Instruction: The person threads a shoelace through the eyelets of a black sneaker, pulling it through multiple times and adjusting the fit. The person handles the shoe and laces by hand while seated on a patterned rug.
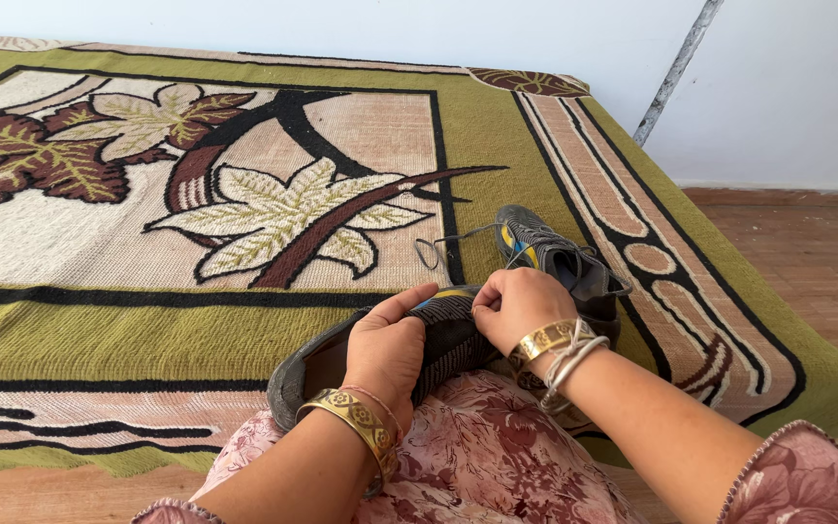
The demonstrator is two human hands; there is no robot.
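My left hand (387, 351) lies cupped over the heel half of a dark grey knitted shoe (443, 335), thumb stretched along its top edge, fingers wrapped down the near side and out of my sight. My right hand (518, 306) is curled into a loose fist at the shoe's middle, fingertips bunched as if pinching something small there; I cannot tell whether it is a lace or the tongue, since the knuckles hide it. The shoe rests tilted across my lap on the floral dress (482, 456), its open mouth toward the left.

I judge the main risk to be the shoe rolling off my lap toward the near left, since only the left palm steadies it and the fabric under it is soft. A hard tug from the right hand could also twist it out of that hold.

Just beyond my right hand, touching or nearly so, lies the second shoe (555, 257), with a yellow and blue patch, and its loose lace (443, 247) loops out to the left over the patterned carpet (196, 194). My bangles (557, 347) could catch that lace if I swing right.

To the right, the carpet's edge (807, 374) drops to the bare wooden floor (817, 252). Far and left there is plenty of flat carpet; the white wall (788, 87) and a leaning pole (676, 68) stand well apart.
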